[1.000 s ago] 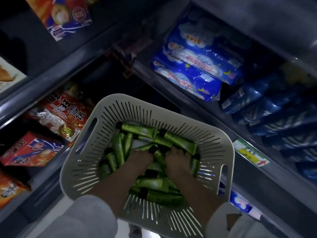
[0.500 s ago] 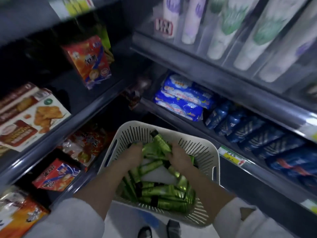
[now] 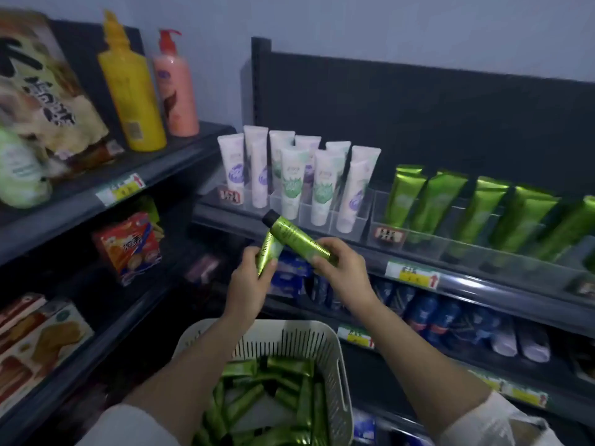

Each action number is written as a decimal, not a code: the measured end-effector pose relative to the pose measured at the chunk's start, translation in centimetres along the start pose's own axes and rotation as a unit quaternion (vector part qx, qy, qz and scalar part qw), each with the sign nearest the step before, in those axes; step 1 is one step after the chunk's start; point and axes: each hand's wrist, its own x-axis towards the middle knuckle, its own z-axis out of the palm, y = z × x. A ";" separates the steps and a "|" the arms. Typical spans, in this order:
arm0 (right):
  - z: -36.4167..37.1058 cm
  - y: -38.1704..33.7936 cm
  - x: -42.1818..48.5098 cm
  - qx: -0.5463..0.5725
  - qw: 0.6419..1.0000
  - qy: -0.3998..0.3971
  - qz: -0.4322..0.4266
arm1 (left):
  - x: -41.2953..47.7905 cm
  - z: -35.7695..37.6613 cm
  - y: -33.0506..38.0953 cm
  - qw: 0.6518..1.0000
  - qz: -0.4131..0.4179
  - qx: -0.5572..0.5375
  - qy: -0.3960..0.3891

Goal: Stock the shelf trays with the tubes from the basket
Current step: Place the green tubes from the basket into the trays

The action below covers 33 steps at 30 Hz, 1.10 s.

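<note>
Head view: both grips are holding stock at centre frame, above the basket [image 3: 342,352] at bottom centre. There the left grip [image 3: 249,280] is clenching around the lower body of one green tube [image 3: 269,251], which is pointing up-right. The right grip [image 3: 346,268] is grasping the tail end of a second green tube [image 3: 294,236], with its black cap [image 3: 270,217] pointing to upper left. The two tubes are crossing; can't tell if they're touching. More loose tubes [image 3: 257,397] are lying piled in the basket.

Likely target: the clear shelf tray [image 3: 428,249] right of centre, where standing green tubes [image 3: 434,201] are sitting crimp-up in lanes. The white tubes [image 3: 289,178] are filling the tray to its left.

Handling, my read: the tubes are looking light, soft-walled and glossy, so probably slippery. Squeezing mid-body is risking dents. Taking hold near the stiff cap shoulder or the crimped tail is looking safer, then lowering cap-first.

Edges and room: the tray's front wall is low and transparent, so easy to clip, and the divider lanes are narrow. Open space is showing above the standing row against the dark back panel [image 3: 418,107], so coming in from above is looking clean. The shelf rail [image 3: 483,286] with its price tag [image 3: 412,275] is sitting just right of the right grip. Free slots at far right are too blurred to read.
</note>
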 end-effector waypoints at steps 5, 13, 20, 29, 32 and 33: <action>-8.1 -3.7 0.0 0.047 0.989 0.130 -0.048 | 0.4 2.2 7.6 0.993 0.091 -0.075 -0.008; -21.2 -4.0 -0.1 0.055 0.959 0.269 -0.067 | 0.9 9.0 20.5 0.969 0.216 -0.112 -0.034; -33.0 -2.2 -2.2 0.077 0.923 0.360 -0.110 | -0.8 16.3 30.7 0.948 0.273 -0.152 -0.060; -48.3 4.1 -6.4 -0.012 0.870 0.492 -0.025 | -6.4 25.4 40.2 0.910 0.320 -0.195 -0.175; -51.1 6.2 -7.2 -0.057 0.890 0.453 -0.002 | -7.9 27.5 42.3 0.906 0.293 -0.225 -0.205; -51.7 6.5 -7.3 -0.076 0.898 0.433 0.000 | -8.1 28.1 42.7 0.905 0.284 -0.233 -0.215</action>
